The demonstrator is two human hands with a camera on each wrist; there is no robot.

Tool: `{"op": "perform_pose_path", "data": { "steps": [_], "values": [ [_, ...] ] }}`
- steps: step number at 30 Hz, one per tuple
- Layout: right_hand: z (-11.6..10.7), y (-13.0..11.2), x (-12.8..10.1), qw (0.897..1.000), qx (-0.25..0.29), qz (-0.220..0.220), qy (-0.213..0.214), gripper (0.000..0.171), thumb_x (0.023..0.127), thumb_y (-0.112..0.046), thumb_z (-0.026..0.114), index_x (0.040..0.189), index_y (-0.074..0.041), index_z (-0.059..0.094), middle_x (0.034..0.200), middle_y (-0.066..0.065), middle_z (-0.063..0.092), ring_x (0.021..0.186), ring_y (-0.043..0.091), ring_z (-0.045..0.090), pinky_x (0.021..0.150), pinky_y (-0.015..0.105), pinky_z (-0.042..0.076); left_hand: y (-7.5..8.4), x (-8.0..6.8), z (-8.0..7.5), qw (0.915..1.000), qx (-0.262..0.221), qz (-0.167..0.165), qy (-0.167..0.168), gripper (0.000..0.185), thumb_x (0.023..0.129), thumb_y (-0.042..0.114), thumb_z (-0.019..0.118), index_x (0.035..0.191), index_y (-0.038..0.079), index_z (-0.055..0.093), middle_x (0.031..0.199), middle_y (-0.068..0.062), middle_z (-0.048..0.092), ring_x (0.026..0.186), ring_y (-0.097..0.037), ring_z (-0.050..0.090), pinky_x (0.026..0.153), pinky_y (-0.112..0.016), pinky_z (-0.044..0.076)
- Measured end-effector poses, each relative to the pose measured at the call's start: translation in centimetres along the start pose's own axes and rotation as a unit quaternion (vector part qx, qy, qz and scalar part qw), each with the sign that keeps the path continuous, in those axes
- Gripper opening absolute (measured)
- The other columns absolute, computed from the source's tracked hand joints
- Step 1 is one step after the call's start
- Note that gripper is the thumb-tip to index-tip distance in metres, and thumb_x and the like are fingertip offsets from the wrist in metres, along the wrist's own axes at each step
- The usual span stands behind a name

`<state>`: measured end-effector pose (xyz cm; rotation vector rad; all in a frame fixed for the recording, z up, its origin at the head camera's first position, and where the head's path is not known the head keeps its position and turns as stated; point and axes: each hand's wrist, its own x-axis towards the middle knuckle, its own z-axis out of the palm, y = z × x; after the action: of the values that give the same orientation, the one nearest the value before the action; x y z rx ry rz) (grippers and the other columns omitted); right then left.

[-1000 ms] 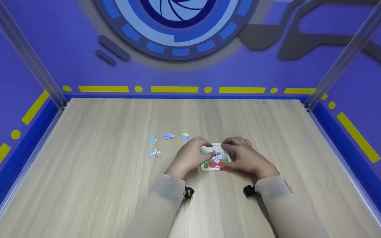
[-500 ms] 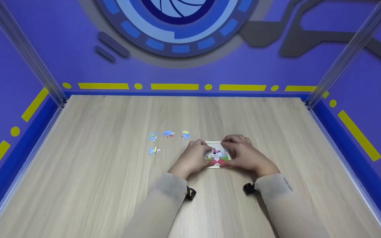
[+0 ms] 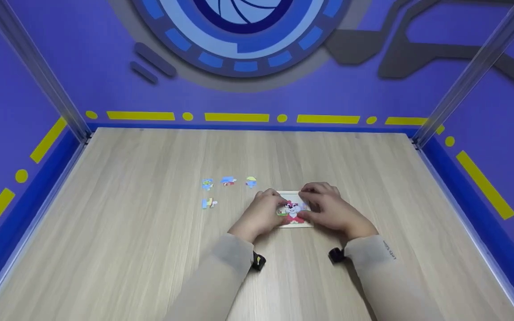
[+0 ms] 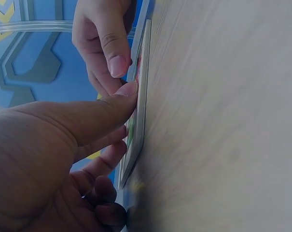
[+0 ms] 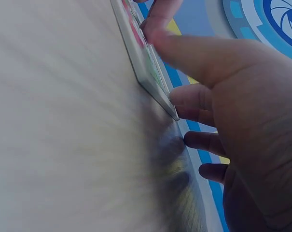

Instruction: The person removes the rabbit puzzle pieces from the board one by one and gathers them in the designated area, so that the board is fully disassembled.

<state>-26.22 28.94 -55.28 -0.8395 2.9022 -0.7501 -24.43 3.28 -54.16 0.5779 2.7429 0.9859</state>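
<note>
A small jigsaw puzzle (image 3: 292, 216) of a red and white cartoon animal lies in a pale tray frame (image 3: 296, 225) on the table, between both hands. My left hand (image 3: 259, 214) holds its left side. In the left wrist view the left thumb (image 4: 104, 113) presses on the picture, and the fingers bend at the tray's edge. My right hand (image 3: 333, 211) spans the right side. Its thumb (image 5: 203, 55) lies on the picture and a finger touches the far edge, as the right wrist view shows. The hands cover both sides of the puzzle.
Several loose jigsaw pieces lie left of the tray: three in a row, including a yellow and blue piece (image 3: 251, 181), and another piece (image 3: 209, 203) nearer. Blue panels (image 3: 257, 98) wall in the wooden table (image 3: 127, 249) at the back and sides.
My left hand has shifted slightly right, further over the puzzle. The right thumb has moved up from the tray's lower edge onto the picture. The loose pieces stay put.
</note>
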Motion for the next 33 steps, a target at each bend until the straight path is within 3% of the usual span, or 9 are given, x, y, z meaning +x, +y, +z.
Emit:
{"op": "perform_pose_path", "data": {
  "steps": [9,18,33],
  "values": [
    [0.06,0.06,0.00,1.000,0.011,-0.003,0.004,0.060,0.098,-0.045,0.088,0.146,-0.010,0.076,0.154,0.011,0.066,0.151,0.036,0.051,0.128,0.065,0.032,0.23,-0.09,-0.05,0.9999,-0.001,-0.011,-0.003,0.050,0.099,0.029,0.090,0.143,0.010,0.078,0.147,-0.009,0.068,0.137,-0.030,0.059,0.122,-0.042,0.050],
    [0.18,0.25,0.07,0.999,0.042,-0.015,0.017,0.027,0.095,-0.042,0.091,0.115,-0.026,0.082,0.149,0.010,0.069,0.149,0.037,0.051,0.124,0.065,0.029,0.07,-0.05,-0.02,1.0000,-0.004,-0.005,0.001,0.048,0.098,0.029,0.090,0.140,0.009,0.079,0.144,-0.009,0.069,0.135,-0.032,0.059,0.120,-0.043,0.051],
    [0.01,0.01,0.03,0.999,0.039,-0.001,0.012,0.024,0.096,-0.044,0.091,0.115,-0.030,0.084,0.151,0.008,0.069,0.151,0.035,0.050,0.126,0.066,0.027,0.22,-0.07,-0.02,0.9997,-0.020,-0.015,0.001,0.045,0.099,0.026,0.090,0.139,0.011,0.076,0.142,-0.007,0.070,0.135,-0.030,0.061,0.121,-0.043,0.051]
  ]
}}
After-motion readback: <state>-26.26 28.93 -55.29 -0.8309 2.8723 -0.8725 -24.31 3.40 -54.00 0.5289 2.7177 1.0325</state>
